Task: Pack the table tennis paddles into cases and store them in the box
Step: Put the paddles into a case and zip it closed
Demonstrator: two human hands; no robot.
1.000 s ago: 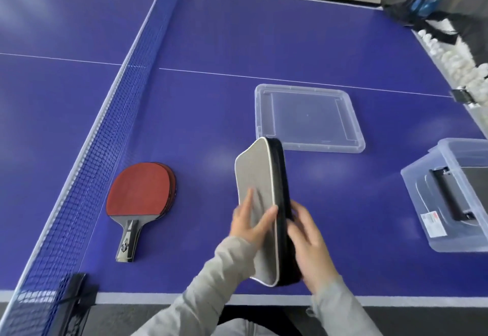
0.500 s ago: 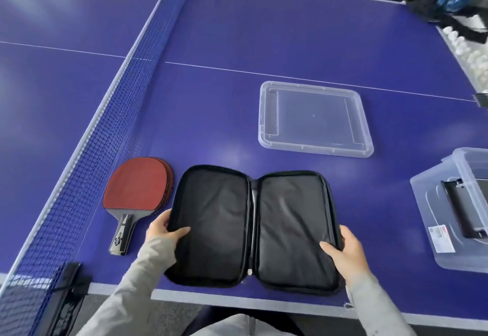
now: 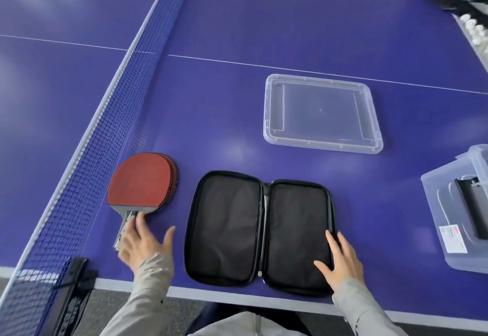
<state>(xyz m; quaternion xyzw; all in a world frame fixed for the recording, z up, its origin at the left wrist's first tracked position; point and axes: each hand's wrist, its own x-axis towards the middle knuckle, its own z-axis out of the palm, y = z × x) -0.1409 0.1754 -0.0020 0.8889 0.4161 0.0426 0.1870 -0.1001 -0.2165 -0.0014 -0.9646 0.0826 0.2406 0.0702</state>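
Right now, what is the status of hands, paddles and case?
Left hand touching paddles at handle, right hand flat on open case. Paddles stacked beside case, not yet packed. Nothing between them.

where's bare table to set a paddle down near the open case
Widest patch: between the net and the clear lid, beyond the paddles and the open case. A narrower strip runs between the case and the box, nearer than the lid. The near edge is crowded: left hand at the paddle handle, the case, right hand on it.
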